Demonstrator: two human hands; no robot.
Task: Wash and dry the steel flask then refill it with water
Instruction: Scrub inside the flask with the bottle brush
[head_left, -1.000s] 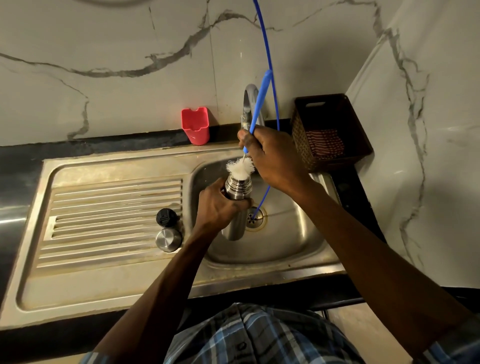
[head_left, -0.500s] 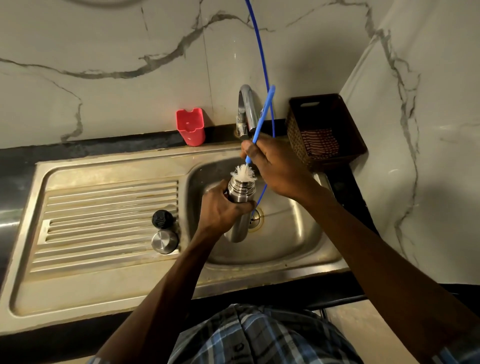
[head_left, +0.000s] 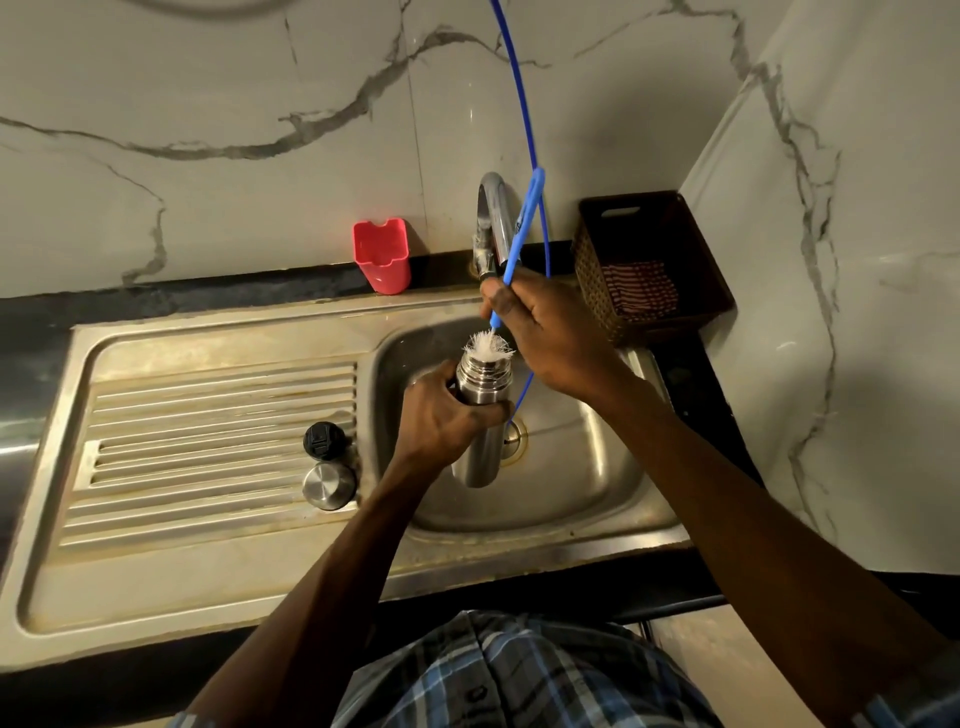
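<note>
My left hand (head_left: 441, 415) wrapped round the steel flask (head_left: 480, 410) over the sink basin (head_left: 587, 467), right hand (head_left: 550, 332) pinching the blue bottle brush (head_left: 519, 244) (white bristles at the mouth).

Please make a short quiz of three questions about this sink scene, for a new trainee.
1. True or false: the left hand grips the steel flask over the sink basin.
2. What does the right hand hold? A) red cup B) blue bottle brush C) tap
3. Fill in: the black stopper and steel cap stand on the ____.

Key: 1 true; 2 B, the blue bottle brush, its bristles at the flask's mouth; 3 draining board.
</note>
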